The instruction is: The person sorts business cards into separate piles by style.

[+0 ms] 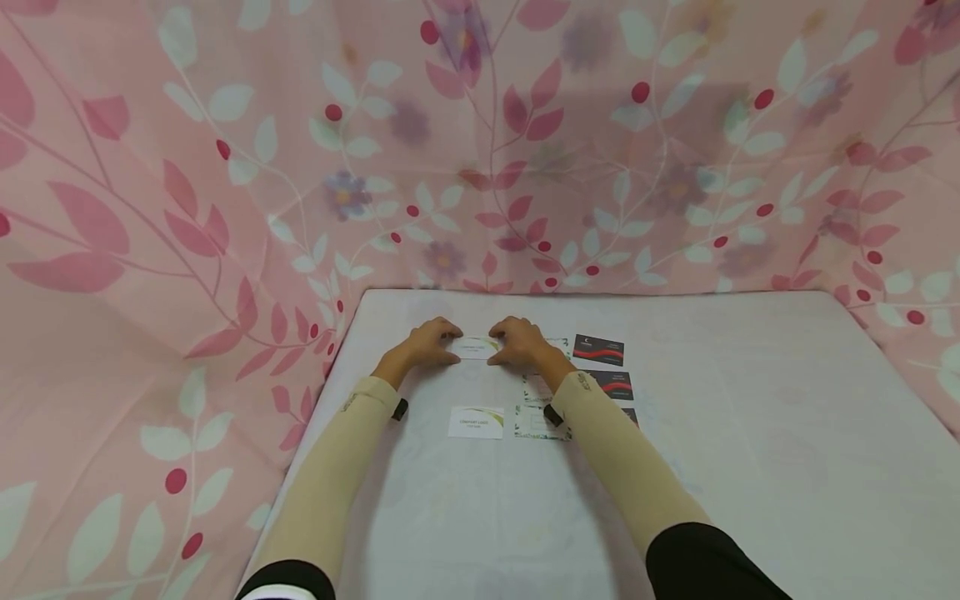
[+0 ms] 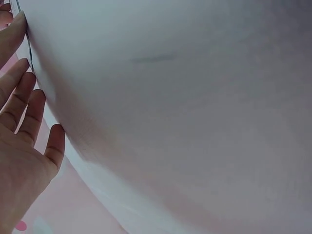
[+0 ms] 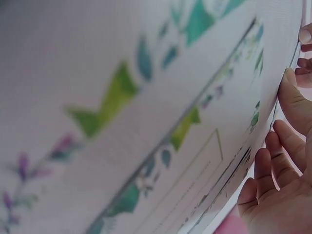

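A white business card [image 1: 475, 347] with a yellow-green curve and small print lies near the far side of the white-covered table. My left hand [image 1: 427, 343] holds its left end between thumb and fingers. At the right end, my right hand [image 1: 525, 343] holds the card the same way. In the left wrist view, the left hand [image 2: 24, 122] shows spread fingertips near the thin card edge. The right wrist view shows the right hand [image 3: 282, 165] with its thumb by that edge. A matching white card [image 1: 476, 422] lies nearer on the cloth.
Right of the held card stand a column of floral-bordered cards [image 1: 534, 422], partly hidden by my right arm, and a column of black cards with red stripes [image 1: 598, 350]. Pink floral cloth [image 1: 525, 167] hangs behind the white table [image 1: 750, 417] and along its sides.
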Tool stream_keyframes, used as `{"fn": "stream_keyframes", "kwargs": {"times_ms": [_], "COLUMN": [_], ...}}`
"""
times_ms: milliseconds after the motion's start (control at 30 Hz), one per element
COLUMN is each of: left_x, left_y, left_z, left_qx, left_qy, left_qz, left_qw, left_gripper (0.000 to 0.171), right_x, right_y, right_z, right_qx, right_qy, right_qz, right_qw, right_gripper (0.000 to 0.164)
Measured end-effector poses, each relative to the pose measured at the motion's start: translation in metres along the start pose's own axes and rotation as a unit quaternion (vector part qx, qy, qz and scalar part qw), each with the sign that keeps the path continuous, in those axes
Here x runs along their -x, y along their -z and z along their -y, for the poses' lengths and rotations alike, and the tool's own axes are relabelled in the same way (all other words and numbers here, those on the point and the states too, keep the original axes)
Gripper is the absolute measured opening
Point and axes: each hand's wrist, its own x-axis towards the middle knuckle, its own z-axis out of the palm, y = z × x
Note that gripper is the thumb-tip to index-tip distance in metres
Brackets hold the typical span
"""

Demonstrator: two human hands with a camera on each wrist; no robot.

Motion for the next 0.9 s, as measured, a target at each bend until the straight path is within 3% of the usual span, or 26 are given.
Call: {"fn": "stream_keyframes", "kwargs": {"times_ms": [267, 533, 767, 900], "left_x": [-0.002, 0.0, 0.001, 0.006], "left_y": [-0.001, -0.002, -0.005, -0.006], "left_z": [0.001, -0.004, -0.011, -0.009], "left_qx": [0.003, 0.01, -0.04, -0.044], "left_qy": [0.008, 0.025, 0.026, 0.05], "left_qz": [0.0, -0.008, -0.016, -0.029], "left_qw": [1.0, 0.9996, 0.9987, 0.9974], "left_gripper": [0.054, 0.063, 0.065, 0.067], "right_x": [0.004, 0.003, 0.004, 0.004], "right_y": [0.004, 0.0, -0.004, -0.009], "right_z": [0.005, 0.006, 0.007, 0.008], "right_qx": [0.039, 0.063, 0.071, 0.094], "right_qy": [0.013, 0.002, -0.012, -0.012], "right_qz": [-0.001, -0.013, -0.039, -0.058], "right_qw": [0.999, 0.998, 0.997, 0.994], "right_gripper": [0.06, 0.073, 0.075, 0.068]}}
